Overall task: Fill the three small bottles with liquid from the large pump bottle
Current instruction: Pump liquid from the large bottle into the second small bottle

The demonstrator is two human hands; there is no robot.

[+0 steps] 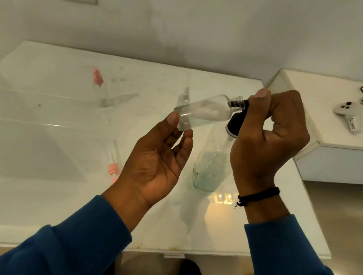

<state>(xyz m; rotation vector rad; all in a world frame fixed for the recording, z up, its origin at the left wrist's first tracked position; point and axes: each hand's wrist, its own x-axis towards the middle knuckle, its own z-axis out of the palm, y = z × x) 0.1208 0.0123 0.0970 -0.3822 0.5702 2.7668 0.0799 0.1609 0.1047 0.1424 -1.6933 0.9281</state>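
Left hand (161, 157) pinches the base of a clear small bottle (203, 111) between thumb and fingertips, bottle tilted near-horizontal, open neck pointing right. Right hand (269, 132) is curled shut over the black pump head (236, 120) of the large pump bottle (212, 167), nozzle inside the small bottle's neck. Pump bottle stands on the white table (38, 190), partly hidden behind the right wrist. Pink-capped bottle (98, 82) stands far left, another small bottle (184, 97) sits behind the held one, and a pink sprayer cap (113, 166) lies near the left hand. White controller (348, 113) is on the side cabinet.

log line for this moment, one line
step: filling small bottle | left hand: holds its base | right hand: on pump bottle nozzle at its mouth
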